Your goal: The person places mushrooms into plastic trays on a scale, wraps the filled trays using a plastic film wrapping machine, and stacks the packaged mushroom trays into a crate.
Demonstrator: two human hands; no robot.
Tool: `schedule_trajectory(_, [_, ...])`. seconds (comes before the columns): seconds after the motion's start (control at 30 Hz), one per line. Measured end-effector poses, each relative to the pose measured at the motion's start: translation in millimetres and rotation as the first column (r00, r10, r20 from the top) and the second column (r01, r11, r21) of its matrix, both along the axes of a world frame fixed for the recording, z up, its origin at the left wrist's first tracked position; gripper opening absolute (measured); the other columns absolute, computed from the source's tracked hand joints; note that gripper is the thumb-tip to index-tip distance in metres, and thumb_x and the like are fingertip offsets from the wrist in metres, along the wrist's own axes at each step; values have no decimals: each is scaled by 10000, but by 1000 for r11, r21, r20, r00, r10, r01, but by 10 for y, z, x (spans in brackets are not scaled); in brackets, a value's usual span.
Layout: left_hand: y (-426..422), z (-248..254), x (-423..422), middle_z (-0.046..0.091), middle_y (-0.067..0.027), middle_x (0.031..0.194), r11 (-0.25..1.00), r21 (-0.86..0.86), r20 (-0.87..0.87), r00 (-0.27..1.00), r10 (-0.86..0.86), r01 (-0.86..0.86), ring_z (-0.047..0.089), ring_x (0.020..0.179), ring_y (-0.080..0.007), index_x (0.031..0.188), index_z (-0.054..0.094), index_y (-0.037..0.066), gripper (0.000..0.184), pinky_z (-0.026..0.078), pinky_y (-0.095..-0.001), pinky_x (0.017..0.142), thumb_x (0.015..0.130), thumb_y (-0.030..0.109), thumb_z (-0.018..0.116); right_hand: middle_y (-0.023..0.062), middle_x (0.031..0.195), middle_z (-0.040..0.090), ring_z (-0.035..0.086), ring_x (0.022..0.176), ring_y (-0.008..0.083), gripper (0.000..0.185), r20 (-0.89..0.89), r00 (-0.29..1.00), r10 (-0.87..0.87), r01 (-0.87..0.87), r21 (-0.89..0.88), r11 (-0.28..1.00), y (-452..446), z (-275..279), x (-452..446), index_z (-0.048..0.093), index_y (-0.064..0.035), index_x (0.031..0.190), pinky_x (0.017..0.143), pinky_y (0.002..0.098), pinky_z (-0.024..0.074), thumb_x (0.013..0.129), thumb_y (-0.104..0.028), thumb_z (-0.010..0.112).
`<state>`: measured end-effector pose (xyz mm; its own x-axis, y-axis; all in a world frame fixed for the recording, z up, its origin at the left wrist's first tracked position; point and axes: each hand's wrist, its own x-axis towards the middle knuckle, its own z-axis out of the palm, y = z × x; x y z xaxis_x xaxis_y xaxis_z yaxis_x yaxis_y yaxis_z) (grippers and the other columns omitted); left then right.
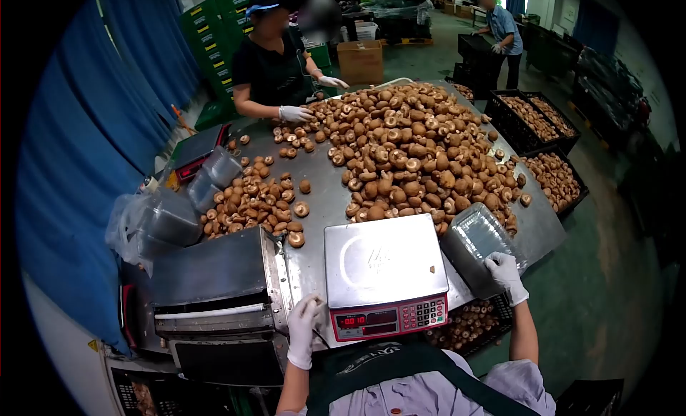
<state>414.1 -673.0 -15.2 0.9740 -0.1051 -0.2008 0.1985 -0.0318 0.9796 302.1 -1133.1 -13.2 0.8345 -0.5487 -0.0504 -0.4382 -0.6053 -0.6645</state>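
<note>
Just left of the red scale, my left hand is raised in a white glove with its fingers curled together; whether anything is between them is too small to tell. The scale's flat metal plate is bare and its display is lit. On the right, my gloved right hand has its fingers closed on the near edge of a stack of clear plastic trays. Beyond the scale and trays lies a large heap of brown mushrooms on the metal table.
A sealing machine stands at left, beside wrapped plastic trays and a smaller mushroom pile. A co-worker in white gloves stands across the table. Another person is near dark crates. Mushroom crates stand at right.
</note>
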Motion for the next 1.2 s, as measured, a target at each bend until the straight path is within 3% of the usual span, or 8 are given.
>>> schedule_trajectory(0.17, [-113, 35, 312, 529, -123, 1162, 903, -371, -304, 947, 104, -219, 556, 985, -229, 1269, 489, 52, 463, 510, -384, 779, 902, 327, 549, 158, 786, 637, 645, 703, 248, 104, 253, 968, 3, 117, -458, 881, 161, 277, 30, 648, -37, 821, 645, 318, 488, 820, -137, 619])
schedule_trajectory(0.33, [-78, 139, 447, 516, -125, 1201, 936, -296, -192, 972, 136, -189, 515, 1115, -260, 1273, 483, 16, 478, 432, -415, 909, 913, 327, 531, 98, 811, 634, 602, 677, 210, 81, 655, 749, -99, 234, -121, 965, 610, 1072, 175, 635, 7, 892, 650, 276, 482, 830, 45, 601])
schedule_trajectory(0.53, [-15, -46, 527, 568, -77, 1141, 914, -318, -233, 955, 181, -251, 546, 1079, -218, 1165, 558, 16, 353, 430, -337, 881, 916, 267, 547, 82, 859, 665, 627, 714, 241, 266, 529, 578, 621, -217, -634, 742, 1080, 816, 663, 633, -44, 977, 627, 318, 507, 715, -36, 680])
schedule_trajectory(0.63, [-41, -106, 524, 557, -81, 1163, 917, -310, -282, 945, 164, -252, 534, 1084, -206, 1227, 526, -10, 395, 393, -360, 926, 921, 240, 528, 66, 917, 644, 596, 744, 247, 214, -31, 662, 749, -627, -570, 531, 1289, 156, 834, 631, -88, 957, 638, 342, 492, 765, -180, 651])
schedule_trajectory(0.7, [-57, -192, 561, 540, -84, 1192, 903, -335, -298, 940, 168, -268, 536, 1073, -215, 1257, 511, 16, 407, 408, -361, 918, 915, 237, 536, 74, 902, 652, 608, 764, 256, 214, -75, 648, 758, -685, -493, 536, 1329, 39, 858, 647, -89, 956, 657, 349, 500, 810, -244, 624])
schedule_trajectory(0.93, [-162, -825, 914, 472, -121, 1164, 745, -467, -469, 847, 249, -477, 462, 1156, -313, 1327, 382, 70, 495, 394, -459, 972, 890, 221, 558, 143, 801, 660, 646, 727, 289, 284, -47, 678, 733, -731, -142, 667, 1179, 591, 1332, 703, -81, 952, 666, 365, 520, 841, -334, 639])
schedule_trajectory(1.03, [-239, -967, 1237, 374, -148, 1375, 539, -550, -668, 723, 175, -638, 370, 1277, -344, 1423, 253, 71, 640, 314, -472, 1048, 897, 309, 530, 160, 815, 669, 652, 742, 297, 269, 114, 637, 762, -759, -78, 646, 1192, 620, 1848, 697, -60, 965, 673, 348, 518, 853, -295, 631])
schedule_trajectory(1.2, [-391, -1201, 1575, 162, -85, 1527, 325, -724, -565, 794, 225, -608, 236, 1376, -322, 1485, 7, 130, 818, 250, -499, 1074, 898, 450, 478, 108, 1080, 655, 624, 956, 208, 462, 180, 745, 642, -630, 503, 591, 1512, 380, 3087, 604, 7, 1156, 815, 293, 475, 921, -386, 541])
